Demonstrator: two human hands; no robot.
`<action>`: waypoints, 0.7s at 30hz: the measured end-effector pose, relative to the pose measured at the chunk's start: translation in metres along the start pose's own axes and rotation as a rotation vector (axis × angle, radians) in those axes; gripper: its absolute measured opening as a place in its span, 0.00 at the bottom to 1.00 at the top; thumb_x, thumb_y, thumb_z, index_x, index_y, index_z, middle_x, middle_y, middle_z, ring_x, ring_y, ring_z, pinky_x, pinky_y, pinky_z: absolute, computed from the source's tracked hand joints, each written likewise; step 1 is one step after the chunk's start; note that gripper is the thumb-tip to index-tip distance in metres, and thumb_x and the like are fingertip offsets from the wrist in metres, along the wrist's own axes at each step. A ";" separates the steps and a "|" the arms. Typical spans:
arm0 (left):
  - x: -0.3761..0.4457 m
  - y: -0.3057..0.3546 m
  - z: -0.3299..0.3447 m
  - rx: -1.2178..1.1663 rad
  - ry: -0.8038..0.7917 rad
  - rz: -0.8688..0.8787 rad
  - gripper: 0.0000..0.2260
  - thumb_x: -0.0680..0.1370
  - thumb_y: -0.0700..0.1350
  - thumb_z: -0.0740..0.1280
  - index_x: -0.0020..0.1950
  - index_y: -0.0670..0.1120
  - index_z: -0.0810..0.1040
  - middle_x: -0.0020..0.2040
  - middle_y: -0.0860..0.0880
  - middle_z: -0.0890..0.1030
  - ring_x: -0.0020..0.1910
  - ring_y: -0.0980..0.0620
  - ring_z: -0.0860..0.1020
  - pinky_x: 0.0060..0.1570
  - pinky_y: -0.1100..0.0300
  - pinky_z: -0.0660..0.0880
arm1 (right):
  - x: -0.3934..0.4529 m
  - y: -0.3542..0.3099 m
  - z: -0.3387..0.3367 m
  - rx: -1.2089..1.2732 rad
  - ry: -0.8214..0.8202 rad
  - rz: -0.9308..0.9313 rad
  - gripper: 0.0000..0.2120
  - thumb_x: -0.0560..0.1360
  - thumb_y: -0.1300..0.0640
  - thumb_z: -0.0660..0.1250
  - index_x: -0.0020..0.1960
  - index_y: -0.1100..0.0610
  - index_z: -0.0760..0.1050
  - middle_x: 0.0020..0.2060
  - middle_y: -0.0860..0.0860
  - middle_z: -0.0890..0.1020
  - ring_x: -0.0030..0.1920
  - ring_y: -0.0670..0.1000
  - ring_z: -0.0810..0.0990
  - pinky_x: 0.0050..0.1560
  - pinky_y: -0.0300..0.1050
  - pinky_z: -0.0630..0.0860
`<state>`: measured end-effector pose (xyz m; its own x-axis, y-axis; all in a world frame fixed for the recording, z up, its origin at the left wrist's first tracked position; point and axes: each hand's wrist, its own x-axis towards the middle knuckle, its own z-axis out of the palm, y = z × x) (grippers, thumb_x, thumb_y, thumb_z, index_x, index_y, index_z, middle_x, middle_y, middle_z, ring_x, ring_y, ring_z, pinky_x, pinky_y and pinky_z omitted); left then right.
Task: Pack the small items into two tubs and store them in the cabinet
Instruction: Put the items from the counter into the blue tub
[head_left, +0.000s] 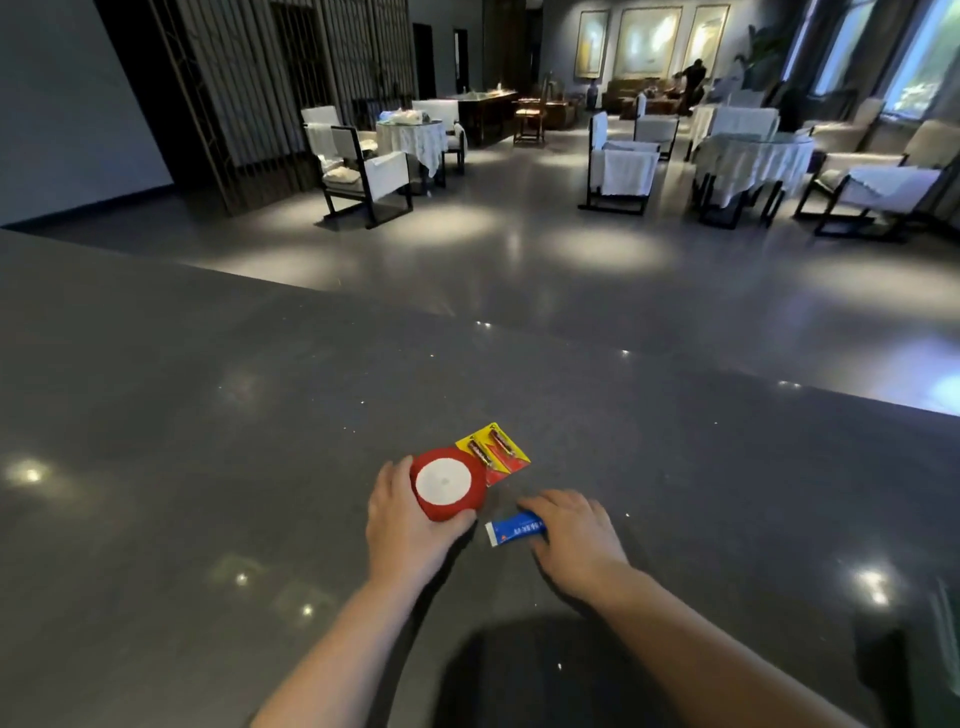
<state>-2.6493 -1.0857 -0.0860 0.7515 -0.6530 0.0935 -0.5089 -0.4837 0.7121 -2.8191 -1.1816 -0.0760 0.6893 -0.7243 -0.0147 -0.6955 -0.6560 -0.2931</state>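
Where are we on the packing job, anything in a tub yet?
Nothing looks packed: no tub or cabinet is in view. In hand: the left hand grips the red ribbon roll, and the right hand grips the blue-and-white tube. The battery card lies on the grey counter, partly under the roll. Left: all three items into tubs, then tubs into the cabinet.

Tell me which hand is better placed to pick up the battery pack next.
Probably the left hand. It grips the red ribbon roll, which overlaps the battery pack. The right hand is on the blue tube, farther away. Both are occupied, though.
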 end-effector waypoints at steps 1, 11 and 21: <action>0.007 -0.001 0.004 0.001 -0.028 -0.024 0.47 0.60 0.58 0.78 0.73 0.49 0.60 0.74 0.46 0.61 0.72 0.45 0.61 0.70 0.49 0.62 | 0.000 0.001 0.001 0.000 0.023 -0.005 0.22 0.77 0.52 0.63 0.70 0.44 0.68 0.66 0.45 0.72 0.68 0.49 0.67 0.70 0.47 0.60; -0.008 0.025 0.020 -0.107 0.022 -0.009 0.48 0.55 0.52 0.82 0.70 0.43 0.65 0.65 0.42 0.70 0.66 0.42 0.66 0.66 0.49 0.64 | -0.048 0.027 -0.015 0.109 0.218 0.162 0.10 0.79 0.50 0.62 0.59 0.51 0.73 0.55 0.46 0.75 0.57 0.48 0.74 0.51 0.42 0.69; -0.121 0.172 0.058 -0.321 -0.198 0.342 0.49 0.57 0.49 0.82 0.72 0.47 0.62 0.68 0.46 0.67 0.68 0.45 0.64 0.67 0.46 0.64 | -0.170 0.075 -0.110 0.502 0.770 0.364 0.06 0.76 0.58 0.67 0.50 0.48 0.75 0.46 0.40 0.75 0.48 0.38 0.74 0.49 0.27 0.68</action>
<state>-2.8523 -1.1238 -0.0156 0.4549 -0.8557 0.2467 -0.5337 -0.0401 0.8447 -3.0108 -1.1307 0.0099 0.0063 -0.9211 0.3892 -0.5495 -0.3284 -0.7683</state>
